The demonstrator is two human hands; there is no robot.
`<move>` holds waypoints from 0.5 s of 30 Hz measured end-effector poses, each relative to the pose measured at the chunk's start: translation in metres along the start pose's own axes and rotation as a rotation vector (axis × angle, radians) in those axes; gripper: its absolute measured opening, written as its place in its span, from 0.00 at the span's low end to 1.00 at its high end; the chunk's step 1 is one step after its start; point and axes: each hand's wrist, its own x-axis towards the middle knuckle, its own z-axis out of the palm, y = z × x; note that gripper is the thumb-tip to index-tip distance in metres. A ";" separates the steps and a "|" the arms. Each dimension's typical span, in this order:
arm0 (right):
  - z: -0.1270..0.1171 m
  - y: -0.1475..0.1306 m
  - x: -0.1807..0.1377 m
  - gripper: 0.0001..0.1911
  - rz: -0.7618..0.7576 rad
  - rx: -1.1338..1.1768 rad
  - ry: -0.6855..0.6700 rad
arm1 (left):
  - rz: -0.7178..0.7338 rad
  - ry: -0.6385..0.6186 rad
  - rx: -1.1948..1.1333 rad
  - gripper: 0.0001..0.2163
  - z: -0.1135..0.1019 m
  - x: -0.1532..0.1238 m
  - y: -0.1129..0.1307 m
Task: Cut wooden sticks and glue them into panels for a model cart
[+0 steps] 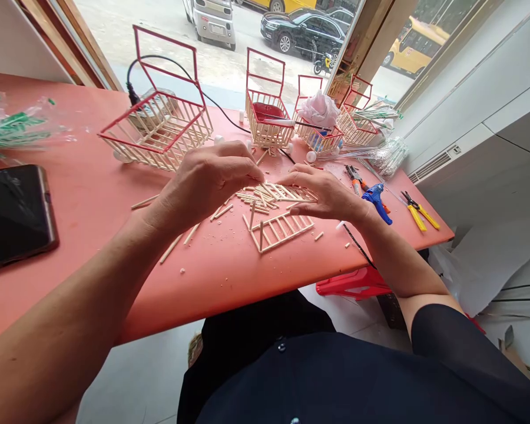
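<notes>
My left hand (214, 179) hovers over the left side of a pile of short wooden sticks (265, 197), its thumb and fingers pinched together. Whatever lies between those fingertips is too small to make out. Over the pile's right side, my right hand (324, 191) reaches in with fingers stretched and the thumb apart; I see nothing held in it. Just below the hands lies a flat ladder-like stick frame (282, 231), with short sticks standing upright at its left end. Longer loose sticks (170, 249) are scattered on the left.
Stick-built carts with red rims, one large (159, 132) and one holding a red object (269, 121), stand behind. Pliers (355, 179), a blue glue gun (377, 202) and yellow-handled cutters (419, 212) lie right. A phone (17, 215) lies left on the pink table (221, 288).
</notes>
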 end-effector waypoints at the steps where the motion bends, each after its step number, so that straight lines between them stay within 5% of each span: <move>1: 0.000 -0.005 -0.003 0.44 0.002 -0.011 0.006 | -0.001 0.006 0.002 0.15 -0.001 0.000 0.005; 9: 0.000 -0.026 -0.013 0.47 -0.029 -0.093 0.052 | -0.085 -0.007 0.043 0.16 -0.011 -0.002 0.022; 15: 0.003 -0.040 -0.013 0.47 -0.042 -0.284 0.023 | -0.040 0.129 0.006 0.11 -0.005 -0.021 0.020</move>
